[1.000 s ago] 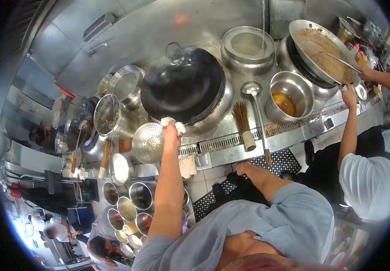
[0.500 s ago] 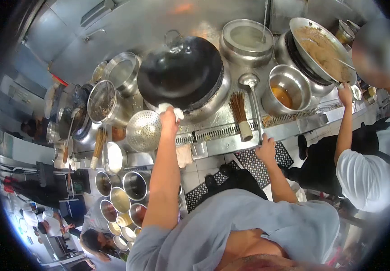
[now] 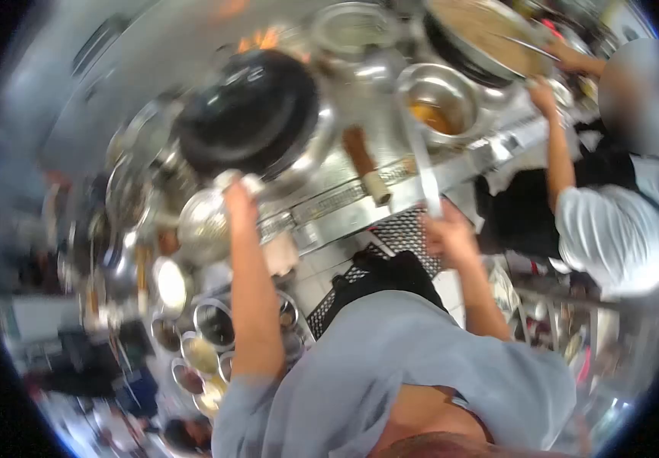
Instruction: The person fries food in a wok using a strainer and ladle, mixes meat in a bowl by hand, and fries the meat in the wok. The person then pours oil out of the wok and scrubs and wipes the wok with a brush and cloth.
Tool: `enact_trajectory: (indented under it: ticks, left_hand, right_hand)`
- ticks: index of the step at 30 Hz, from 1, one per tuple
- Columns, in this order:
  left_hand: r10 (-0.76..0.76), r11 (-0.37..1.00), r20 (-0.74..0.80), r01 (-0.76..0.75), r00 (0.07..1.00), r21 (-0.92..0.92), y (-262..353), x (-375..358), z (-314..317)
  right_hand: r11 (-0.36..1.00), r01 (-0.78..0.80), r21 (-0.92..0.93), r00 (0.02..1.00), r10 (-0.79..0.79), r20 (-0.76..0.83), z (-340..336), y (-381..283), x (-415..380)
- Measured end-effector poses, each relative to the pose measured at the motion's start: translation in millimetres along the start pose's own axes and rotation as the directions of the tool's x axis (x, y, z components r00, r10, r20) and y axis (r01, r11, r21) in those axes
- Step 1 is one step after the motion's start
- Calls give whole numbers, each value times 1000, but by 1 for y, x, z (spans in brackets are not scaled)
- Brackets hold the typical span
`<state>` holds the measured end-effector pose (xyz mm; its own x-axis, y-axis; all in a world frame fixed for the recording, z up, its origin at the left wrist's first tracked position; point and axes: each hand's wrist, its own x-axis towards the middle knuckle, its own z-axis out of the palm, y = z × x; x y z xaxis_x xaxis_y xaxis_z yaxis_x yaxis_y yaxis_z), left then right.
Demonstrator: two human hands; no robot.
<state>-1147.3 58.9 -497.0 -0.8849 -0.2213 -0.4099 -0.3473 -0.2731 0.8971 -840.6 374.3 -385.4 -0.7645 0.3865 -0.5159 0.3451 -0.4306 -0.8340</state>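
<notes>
My left hand (image 3: 239, 200) is closed on the near rim of a large black wok (image 3: 249, 114), with a white cloth (image 3: 251, 183) bunched between fingers and metal. The wok sits tilted over its burner ring, and orange flames (image 3: 259, 38) show behind its far edge. My right hand (image 3: 451, 235) is wrapped round the end of a long metal ladle (image 3: 423, 168), smeared by motion. The ladle's bowl points away from me, over the stove. A round perforated strainer (image 3: 206, 220) lies just left of my left hand.
A bamboo brush (image 3: 364, 164) lies on the steel stove top between my hands. To the right are a metal pot (image 3: 440, 103) with amber liquid and a co-worker's hand (image 3: 544, 98) at a big wok (image 3: 489, 34) of brown food. Several seasoning containers (image 3: 199, 353) stand lower left.
My view has swung, so the stove shifts left and up. Flames now show behind the wok. The ladle has moved in my right hand and is blurred. The co-worker's second hand now shows.
</notes>
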Motion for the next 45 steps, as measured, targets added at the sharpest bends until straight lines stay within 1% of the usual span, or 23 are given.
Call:
enact_trajectory:
  ticks: [1, 2, 3, 6, 7, 9, 11, 13, 14, 15, 17, 19, 21, 25, 27, 29, 31, 35, 37, 39, 41, 42, 45]
  left_hand:
    - [23, 1000, -77, -24, 997, -14, 4, -6, -3]
    - [-33, 998, 30, 34, 999, -56, 9, -10, -2]
    - [-84, 991, 159, 99, 984, -92, 12, -14, -4]
    - [-170, 950, 253, 227, 952, -216, 26, -66, -20]
    - [-178, 949, 248, 232, 952, -213, 17, -74, -30]
    - [-16, 987, 248, 55, 969, -150, -5, -89, -47]
    - [-97, 986, 343, 137, 934, -95, -11, -117, -63]
    - [-290, 953, 303, 303, 908, 4, -28, -139, -79]
    - [-301, 942, 374, 335, 877, -28, -39, -153, -85]
    - [-315, 924, 448, 377, 836, -54, -49, -166, -92]
    - [-359, 912, 532, 409, 767, 27, -62, -195, -109]
    - [-453, 887, 415, 447, 789, 116, -58, -235, -118]
    - [-449, 827, 488, 555, 749, -90, -67, -263, -123]
    - [-540, 740, 393, 642, 744, -201, -76, -268, -150]
    - [-325, 878, 426, 437, 844, -195, -49, -267, -124]
    - [-415, 846, 472, 521, 777, -113, -63, -225, -156]
    - [-340, 914, 572, 406, 746, 14, -44, -200, -152]
    - [-336, 941, 567, 294, 752, 167, -27, -156, -138]
    - [-250, 956, 713, 285, 655, 73, -14, -163, -104]
    - [-133, 975, 728, 221, 673, -26, -8, -185, -76]
    - [-215, 959, 787, 276, 578, 59, -12, -195, -81]
    - [-197, 963, 761, 268, 618, 32, -28, -195, -91]
    - [-452, 889, 592, 278, 667, 364, -64, -211, -114]
  right_hand:
    - [993, -22, -112, 993, 9, -116, -8, -18, -5]
    - [1000, 13, -7, 1000, -13, -20, -17, -33, -12]
    - [997, 31, -76, 999, -34, -36, -23, -45, -20]
    - [900, 70, -430, 987, -124, -101, -45, -84, -36]
    - [882, 62, -468, 988, -120, -96, -50, -96, -38]
    - [761, -8, -648, 992, -77, -103, -66, -117, -19]
    - [706, -55, -706, 987, -69, -146, -71, -131, 5]
    - [482, -67, -874, 996, -23, -89, -81, -147, 42]
    - [528, -40, -848, 999, 50, -16, -74, -155, 54]
    - [755, -21, -655, 994, 87, 68, -97, -145, 80]
    - [946, -291, -141, 952, 301, 55, -98, -139, 101]
    - [847, -484, 221, 871, 440, 221, -106, -134, 100]
    - [866, -394, 309, 914, 332, 235, -101, -126, 70]
    - [920, -185, 347, 978, 138, 156, -90, -113, 19]
    - [949, -40, 314, 994, 5, 110, -87, -115, 2]
    - [947, -5, 320, 993, -32, 111, -84, -115, -10]
    - [957, 72, 283, 991, -101, 89, -82, -114, -13]
    - [943, 93, 319, 987, -131, 98, -85, -98, -2]
    - [926, 54, 373, 988, -104, 117, -81, -96, 0]
    - [926, 60, 373, 987, -111, 119, -74, -95, 2]
    - [924, 64, 378, 978, -134, 162, -61, -97, 0]
    - [922, 39, 386, 975, -121, 189, -52, -99, -2]
    - [933, 32, 360, 931, -159, 328, -26, -97, 3]
